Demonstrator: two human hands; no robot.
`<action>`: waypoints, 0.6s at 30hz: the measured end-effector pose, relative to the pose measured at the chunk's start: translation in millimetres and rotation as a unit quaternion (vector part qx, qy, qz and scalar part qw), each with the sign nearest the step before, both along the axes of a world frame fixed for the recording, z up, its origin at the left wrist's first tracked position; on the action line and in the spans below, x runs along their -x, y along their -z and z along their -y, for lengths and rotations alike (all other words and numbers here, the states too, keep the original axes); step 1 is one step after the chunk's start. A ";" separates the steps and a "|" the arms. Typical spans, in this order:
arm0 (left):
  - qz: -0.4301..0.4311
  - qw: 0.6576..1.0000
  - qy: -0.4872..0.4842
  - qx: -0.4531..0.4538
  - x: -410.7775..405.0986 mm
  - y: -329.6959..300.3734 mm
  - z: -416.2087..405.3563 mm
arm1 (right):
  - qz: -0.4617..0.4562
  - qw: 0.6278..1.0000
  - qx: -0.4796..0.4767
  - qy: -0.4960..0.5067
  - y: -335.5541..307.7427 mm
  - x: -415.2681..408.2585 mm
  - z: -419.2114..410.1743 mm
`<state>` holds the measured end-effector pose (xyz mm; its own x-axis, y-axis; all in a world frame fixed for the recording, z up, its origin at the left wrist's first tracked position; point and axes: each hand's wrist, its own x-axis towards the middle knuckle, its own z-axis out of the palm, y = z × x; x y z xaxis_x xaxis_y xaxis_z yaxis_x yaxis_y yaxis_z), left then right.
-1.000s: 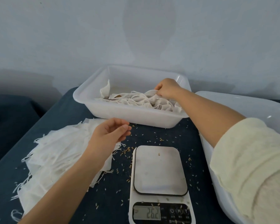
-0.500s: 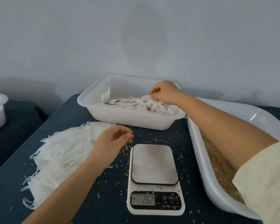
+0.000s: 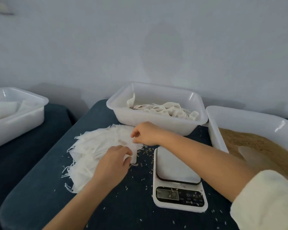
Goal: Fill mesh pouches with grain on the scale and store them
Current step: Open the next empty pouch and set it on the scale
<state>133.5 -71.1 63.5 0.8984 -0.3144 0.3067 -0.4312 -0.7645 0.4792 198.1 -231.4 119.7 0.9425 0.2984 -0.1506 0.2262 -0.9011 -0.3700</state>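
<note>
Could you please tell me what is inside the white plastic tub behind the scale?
The white plastic tub holds crumpled white mesh pouches, brown grain showing near their left end; its bottom is covered.

A: What carries the items?
B: A dark blue padded surface.
A: What lies on it?
B: A fanned pile of white mesh pouches at left; a scale right of centre; a tub of filled pouches at the back; a grain tray at right; loose grains scattered between pile and scale.
</note>
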 end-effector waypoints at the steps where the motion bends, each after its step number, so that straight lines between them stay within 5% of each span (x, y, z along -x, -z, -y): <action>1: 0.014 1.000 -0.011 -0.013 -0.5 2.2 -7.8 | 0.001 1.000 0.006 0.005 5.7 -2.4 -6.6; 12: 0.021 0.988 -0.025 -0.154 -5.7 26.0 -52.3 | -0.076 0.977 -0.155 0.126 29.5 -33.7 -68.2; 15: 0.025 0.989 -0.018 -0.143 -5.4 27.9 -54.6 | -0.084 0.965 -0.207 0.136 31.2 -37.1 -74.4; 18: 0.055 0.996 -0.013 -0.074 -6.3 23.8 -58.0 | -0.019 0.987 -0.128 0.091 36.4 -40.4 -77.9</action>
